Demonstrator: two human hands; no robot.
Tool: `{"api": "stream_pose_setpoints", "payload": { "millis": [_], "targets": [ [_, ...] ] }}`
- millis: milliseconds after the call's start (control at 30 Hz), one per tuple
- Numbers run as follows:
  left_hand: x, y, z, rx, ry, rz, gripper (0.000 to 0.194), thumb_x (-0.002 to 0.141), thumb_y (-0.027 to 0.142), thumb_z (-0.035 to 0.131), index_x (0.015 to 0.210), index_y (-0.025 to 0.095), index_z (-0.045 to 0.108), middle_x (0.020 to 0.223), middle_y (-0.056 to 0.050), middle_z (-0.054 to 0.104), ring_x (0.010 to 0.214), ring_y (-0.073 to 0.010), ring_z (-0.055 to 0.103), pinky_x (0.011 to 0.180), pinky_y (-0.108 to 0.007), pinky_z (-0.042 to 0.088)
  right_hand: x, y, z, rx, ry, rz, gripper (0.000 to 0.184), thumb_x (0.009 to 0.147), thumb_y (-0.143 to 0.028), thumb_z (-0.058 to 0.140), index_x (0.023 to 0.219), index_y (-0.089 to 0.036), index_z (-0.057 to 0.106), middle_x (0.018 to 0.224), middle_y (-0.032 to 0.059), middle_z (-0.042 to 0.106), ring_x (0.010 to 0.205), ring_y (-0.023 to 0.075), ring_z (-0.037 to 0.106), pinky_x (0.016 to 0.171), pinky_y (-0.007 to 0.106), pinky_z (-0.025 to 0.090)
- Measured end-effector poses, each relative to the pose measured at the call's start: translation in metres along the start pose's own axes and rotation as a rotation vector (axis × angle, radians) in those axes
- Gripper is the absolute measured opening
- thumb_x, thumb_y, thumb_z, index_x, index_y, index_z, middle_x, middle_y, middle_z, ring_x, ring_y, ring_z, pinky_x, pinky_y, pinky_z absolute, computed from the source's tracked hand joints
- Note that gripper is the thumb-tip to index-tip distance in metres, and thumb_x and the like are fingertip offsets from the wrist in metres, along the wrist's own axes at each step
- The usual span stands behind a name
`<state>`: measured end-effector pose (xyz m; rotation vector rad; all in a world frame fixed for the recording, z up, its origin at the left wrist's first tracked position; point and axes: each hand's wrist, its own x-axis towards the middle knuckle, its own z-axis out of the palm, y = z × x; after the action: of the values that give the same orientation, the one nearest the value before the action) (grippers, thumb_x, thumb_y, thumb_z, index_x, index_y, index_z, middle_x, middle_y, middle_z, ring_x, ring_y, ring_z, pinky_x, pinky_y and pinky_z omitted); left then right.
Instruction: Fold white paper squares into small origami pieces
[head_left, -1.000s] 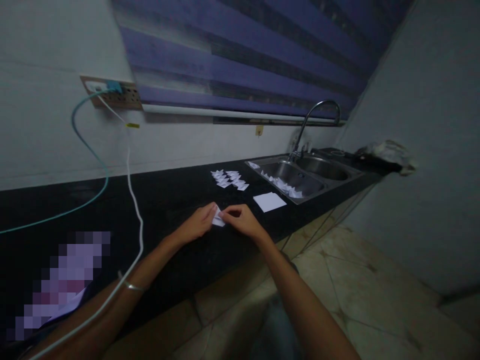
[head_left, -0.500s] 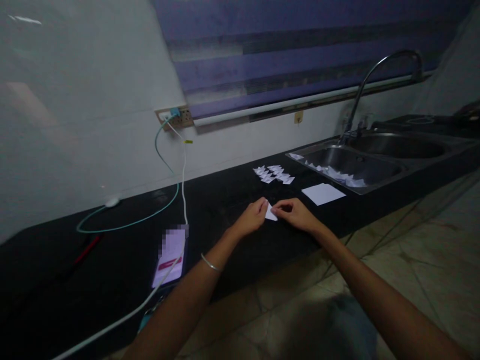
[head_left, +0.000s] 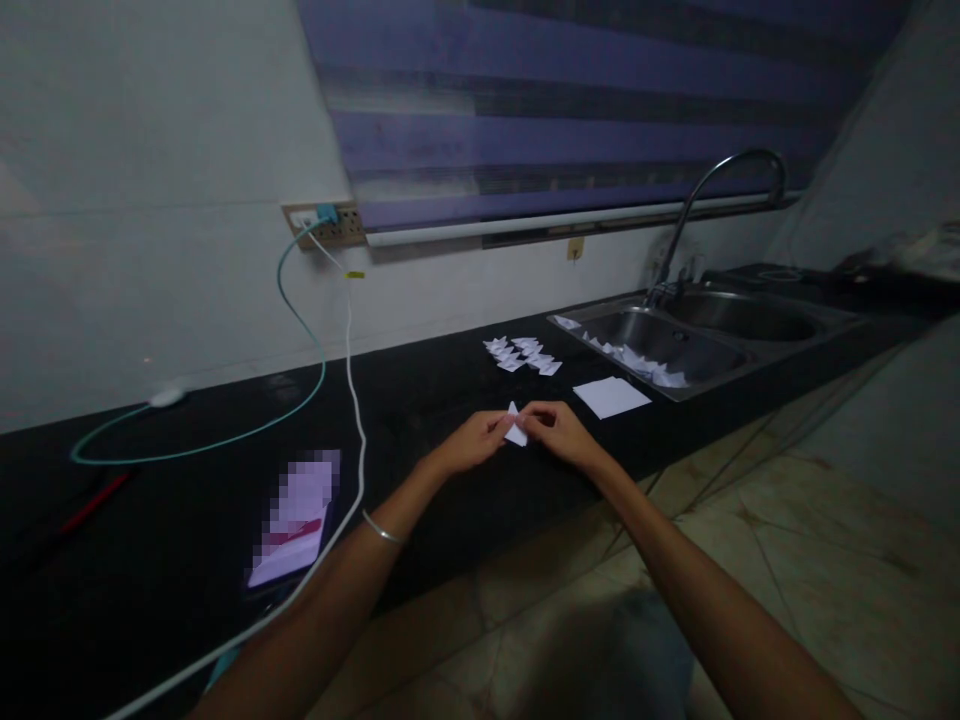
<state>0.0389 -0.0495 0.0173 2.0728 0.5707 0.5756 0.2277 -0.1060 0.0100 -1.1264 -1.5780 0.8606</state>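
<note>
Between my two hands is a small folded piece of white paper (head_left: 517,434), its pointed tip sticking up over the dark counter. My left hand (head_left: 480,440) pinches its left side, and my right hand (head_left: 559,431) grips the right side with thumb and bent fingers. Just beyond them lie several folded white paper pieces (head_left: 521,355) in two rows. A stack of flat white paper sheets (head_left: 611,397) rests to the right of my right hand. More folded paper pieces (head_left: 637,363) line the near-left edge of the sink.
The double steel sink (head_left: 694,385) with a tall curved faucet (head_left: 686,205) is at the right. A lit phone (head_left: 296,520) lies at left, a white cable (head_left: 358,430) running past it. A teal cable (head_left: 225,447) loops from the wall socket (head_left: 334,225).
The view has shifted, so most things appear farther left. My hands stay on the folded paper; its tip now points up between them, and my right hand has come closer to my left.
</note>
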Motion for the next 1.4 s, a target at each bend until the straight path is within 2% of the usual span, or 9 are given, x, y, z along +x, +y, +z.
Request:
{"api": "stream_pose_setpoints", "payload": {
  "millis": [167,267,467,633,767,833,1000,1200,1400],
  "targets": [
    [-0.0017,0.0027,-0.0026,0.033,-0.049,0.049,0.059,0.101,0.059,0.034,0.089,0.013,0.068,0.077,-0.002,0.059,0.068,-0.014,0.05,0.068,-0.026,0.04,-0.0011,0.0019,0.0,-0.041,-0.08,-0.04,0.046,0.092,-0.056,0.057,0.071,-0.016,0.065,0.065,0.0006,0.06,0.063,0.0147,0.056,0.062,0.026,0.041],
    [-0.0022,0.0015,-0.0024,0.017,-0.071,0.011,0.055,0.101,0.057,0.035,0.09,0.013,0.066,0.08,-0.003,0.061,0.07,-0.0145,0.051,0.068,-0.026,0.041,-0.0032,0.0013,-0.0017,-0.084,-0.075,-0.047,0.049,0.092,-0.059,0.057,0.071,-0.015,0.066,0.063,0.0004,0.059,0.06,0.014,0.054,0.058,0.025,0.038],
    [0.0003,0.0021,0.0015,0.065,0.062,-0.034,0.046,0.099,0.054,0.041,0.075,0.017,0.054,0.074,0.001,0.054,0.071,-0.0148,0.048,0.066,-0.026,0.038,-0.006,-0.0023,-0.0009,-0.07,-0.148,-0.014,0.048,0.089,-0.059,0.061,0.069,-0.016,0.064,0.059,-0.0002,0.06,0.055,0.0133,0.052,0.055,0.025,0.036],
    [0.0021,0.0015,0.0016,0.034,0.08,-0.009,0.046,0.098,0.054,0.04,0.072,0.018,0.05,0.069,0.002,0.05,0.066,-0.0134,0.047,0.061,-0.025,0.037,-0.0059,-0.0046,0.0017,-0.081,-0.148,-0.024,0.046,0.094,-0.054,0.055,0.068,-0.017,0.061,0.064,-0.0001,0.059,0.061,0.0134,0.053,0.06,0.026,0.038],
    [0.0021,0.0031,0.0011,0.0,0.176,-0.076,0.05,0.099,0.06,0.034,0.075,0.019,0.048,0.063,0.003,0.048,0.057,-0.0124,0.046,0.054,-0.024,0.035,-0.0056,-0.0033,0.0039,0.026,-0.081,-0.004,0.031,0.09,-0.049,0.063,0.09,-0.018,0.063,0.072,-0.0024,0.057,0.064,0.0125,0.052,0.062,0.025,0.039],
    [0.0019,0.005,0.0012,-0.033,0.194,-0.123,0.053,0.097,0.065,0.031,0.077,0.019,0.048,0.058,0.004,0.046,0.051,-0.0119,0.044,0.05,-0.024,0.032,-0.0053,-0.001,0.0048,0.072,-0.045,-0.004,0.034,0.084,-0.046,0.071,0.104,-0.02,0.06,0.074,-0.0041,0.055,0.064,0.0117,0.049,0.061,0.024,0.038],
    [0.0024,0.0079,0.0017,-0.11,0.148,-0.129,0.061,0.091,0.077,0.032,0.074,0.02,0.046,0.057,0.005,0.045,0.05,-0.0113,0.042,0.053,-0.025,0.035,-0.0031,0.0034,0.0043,0.049,0.028,-0.062,0.026,0.083,-0.039,0.072,0.095,-0.02,0.059,0.082,-0.0017,0.056,0.069,0.0121,0.05,0.066,0.025,0.04],
    [0.0022,0.0071,0.0009,-0.064,0.096,-0.102,0.068,0.091,0.08,0.022,0.071,0.02,0.047,0.057,0.002,0.048,0.052,-0.0125,0.044,0.055,-0.027,0.038,-0.0017,0.0038,0.0017,0.083,-0.021,-0.034,0.03,0.079,-0.04,0.075,0.092,-0.021,0.056,0.079,-0.0026,0.057,0.07,0.0132,0.054,0.067,0.026,0.043],
    [0.0,0.0042,0.0015,-0.053,0.094,-0.075,0.049,0.097,0.067,0.034,0.088,0.021,0.048,0.061,0.005,0.048,0.051,-0.0113,0.045,0.052,-0.024,0.035,-0.0041,0.0043,0.0013,0.158,-0.119,0.018,0.033,0.077,-0.039,0.077,0.093,-0.021,0.055,0.076,-0.0034,0.061,0.069,0.0134,0.058,0.065,0.025,0.042]
  ]
}}
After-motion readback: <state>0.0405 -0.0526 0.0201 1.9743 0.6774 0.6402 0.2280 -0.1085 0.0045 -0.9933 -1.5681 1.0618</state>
